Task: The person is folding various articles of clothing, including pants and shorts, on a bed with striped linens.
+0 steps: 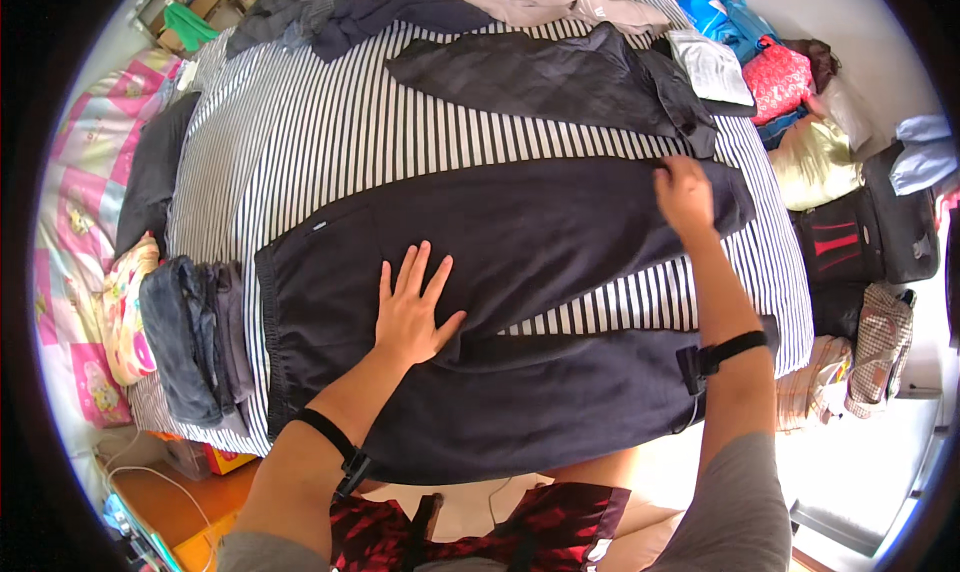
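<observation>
A pair of black sweatpants (560,212) lies spread sideways on a striped bed sheet (330,142), its gathered waistband to the left and its legs to the right. My left hand (412,307) rests flat on the upper part of the sweatpants, fingers spread. Over the lower part of the far leg is my right hand (686,197). Its fingers look curled but are blurred and partly hidden, so I cannot see whether they grip the cloth. A wrinkled dark garment (540,77) lies just beyond that leg.
Folded dark clothes (190,337) are stacked at the left edge, beside a pink patterned cover (100,182). More loose clothes (400,17) lie along the far side. Bags (835,237) and bundled items crowd the right. A wooden surface (205,502) with cables is at lower left.
</observation>
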Demonstrator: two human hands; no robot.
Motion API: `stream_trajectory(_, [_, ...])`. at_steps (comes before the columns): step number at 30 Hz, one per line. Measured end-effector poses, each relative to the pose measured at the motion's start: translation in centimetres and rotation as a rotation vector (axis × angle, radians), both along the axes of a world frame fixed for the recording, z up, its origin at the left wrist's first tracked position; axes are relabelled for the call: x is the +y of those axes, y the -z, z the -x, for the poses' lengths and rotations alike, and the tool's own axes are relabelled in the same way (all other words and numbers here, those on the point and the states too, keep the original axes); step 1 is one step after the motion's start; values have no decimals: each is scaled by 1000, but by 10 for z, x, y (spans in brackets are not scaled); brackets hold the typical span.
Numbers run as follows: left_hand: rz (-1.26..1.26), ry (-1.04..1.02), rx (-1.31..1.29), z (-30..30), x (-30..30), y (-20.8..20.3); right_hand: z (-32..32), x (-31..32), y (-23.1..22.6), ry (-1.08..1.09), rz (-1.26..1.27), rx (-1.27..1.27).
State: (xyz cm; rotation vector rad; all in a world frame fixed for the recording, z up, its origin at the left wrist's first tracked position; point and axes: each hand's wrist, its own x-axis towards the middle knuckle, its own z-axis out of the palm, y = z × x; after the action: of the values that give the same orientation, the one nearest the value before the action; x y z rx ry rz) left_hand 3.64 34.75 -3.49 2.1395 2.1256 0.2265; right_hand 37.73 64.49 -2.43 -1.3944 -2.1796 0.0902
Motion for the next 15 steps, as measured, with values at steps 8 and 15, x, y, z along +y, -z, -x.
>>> stream_trajectory(8, [-2, 2, 0, 0, 2, 0, -26, 1, 30, -17, -131, -444])
stream_trajectory(15, [8, 6, 4, 1, 3, 2, -130, 87, 38, 839, 110, 2])
